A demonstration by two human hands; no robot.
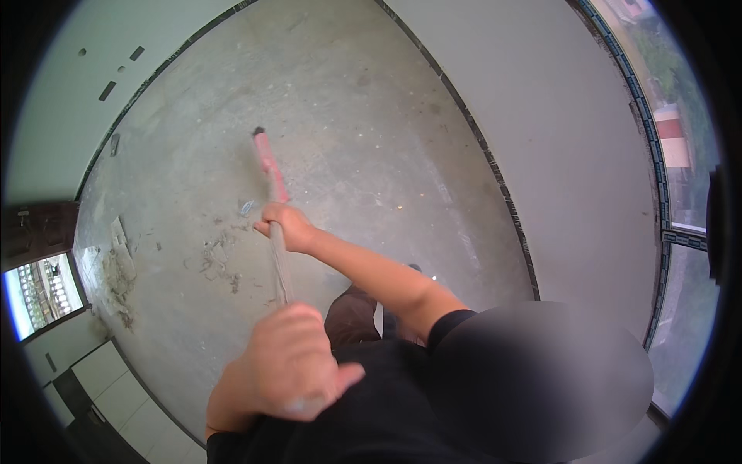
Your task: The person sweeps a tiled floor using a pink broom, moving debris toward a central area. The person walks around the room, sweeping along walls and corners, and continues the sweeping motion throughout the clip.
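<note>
A long wooden handle (279, 261) runs up the middle of the view to a narrow pink head (271, 165) with a dark tip, apparently a broom, over the grey concrete floor (359, 145). Reaching in from the right, my right hand (288, 227) is wrapped around the handle just below the pink part. Nearer my body, my left hand (295, 359) is closed around the upper end of the handle, its thumb out to the right; it is blurred. Left of the handle lie loose scraps and dust (220, 255), with a small bluish scrap (247, 207) just above them.
A larger heap of debris (122, 267) with a pale flat strip lies at the far left, near a dark brown door (40, 232). A dark object (115, 144) sits by the left wall. Dark skirting (475, 127) edges the right wall. Tiled panels (110, 377) stand lower left.
</note>
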